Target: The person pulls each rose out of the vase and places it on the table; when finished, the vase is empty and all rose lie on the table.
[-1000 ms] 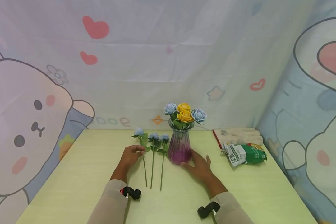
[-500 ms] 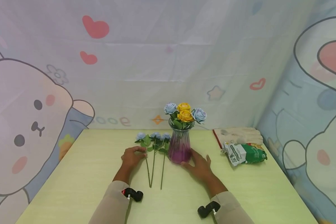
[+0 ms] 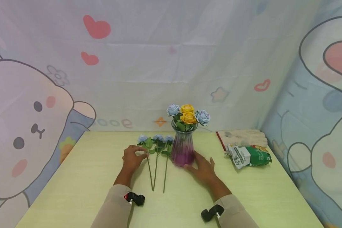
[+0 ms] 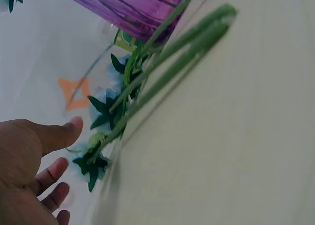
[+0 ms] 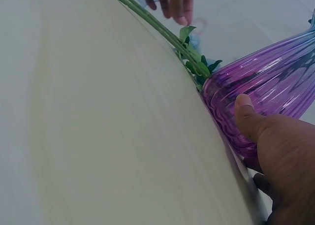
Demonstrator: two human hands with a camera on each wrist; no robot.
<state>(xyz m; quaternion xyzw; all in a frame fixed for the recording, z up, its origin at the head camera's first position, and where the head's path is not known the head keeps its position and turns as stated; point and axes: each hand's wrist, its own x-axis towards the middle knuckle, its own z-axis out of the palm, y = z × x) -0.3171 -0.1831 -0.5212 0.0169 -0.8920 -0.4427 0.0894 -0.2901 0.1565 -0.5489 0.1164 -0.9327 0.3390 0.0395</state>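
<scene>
Three light blue artificial roses lie side by side on the table, stems toward me: the left rose (image 3: 142, 138), the middle rose (image 3: 158, 137) and the right rose (image 3: 169, 138). Above the left stem is my left hand (image 3: 133, 157); in the left wrist view its thumb and fingers stand apart with nothing between them. My right hand (image 3: 202, 168) holds the lower part of a ribbed purple glass vase (image 3: 183, 152), its thumb (image 5: 247, 117) against the glass. Blue and yellow roses (image 3: 188, 117) stand in the upright vase.
To the right, a green and white packet (image 3: 251, 156) lies in front of a pale glove (image 3: 243, 138) and a thin red stick (image 3: 221, 141). A printed cloth (image 3: 148, 63) hangs behind the table (image 3: 74, 190).
The left rose has shifted right, and its stem end now meets the middle one. My left hand has come away from it slightly. My right hand has stayed at the vase.
</scene>
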